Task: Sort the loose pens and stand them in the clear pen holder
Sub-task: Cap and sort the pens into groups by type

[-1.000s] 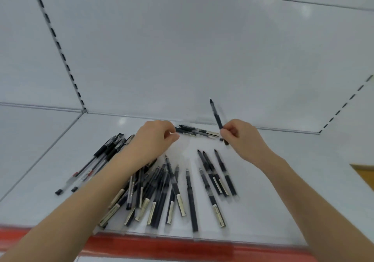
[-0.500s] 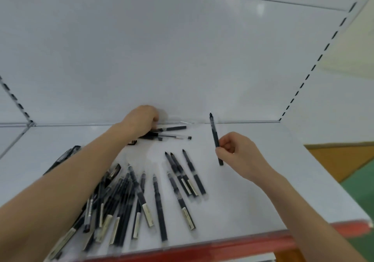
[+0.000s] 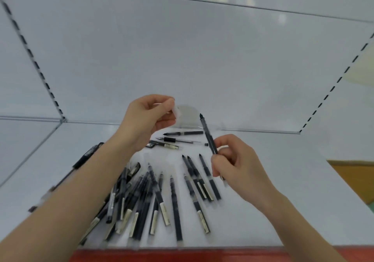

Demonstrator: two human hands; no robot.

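Observation:
My left hand [image 3: 147, 120] is raised above the back of the white shelf [image 3: 273, 180] and pinches the rim of the clear pen holder [image 3: 187, 117], which hangs tilted and blurred beside my fingers. My right hand [image 3: 236, 168] grips a black pen [image 3: 207, 133] near its lower end, tip pointing up and leaning left, close to the holder's right side. Several black pens lie loose on the shelf: a crowded pile [image 3: 139, 199] under my left forearm, a row of three [image 3: 200, 176] left of my right hand, and three more [image 3: 182, 138] lying crosswise at the back.
More pens [image 3: 87, 156] lie at the far left, partly behind my left arm. The shelf has a red front edge [image 3: 182, 254], a white back panel [image 3: 182, 59] and slotted uprights [image 3: 40, 73] at both sides. An orange surface [image 3: 356, 176] shows at the right.
My left hand has lifted from the pens at the shelf's back and now holds the clear holder up. My right hand keeps the same pen, closer to the holder. The camera view shifted.

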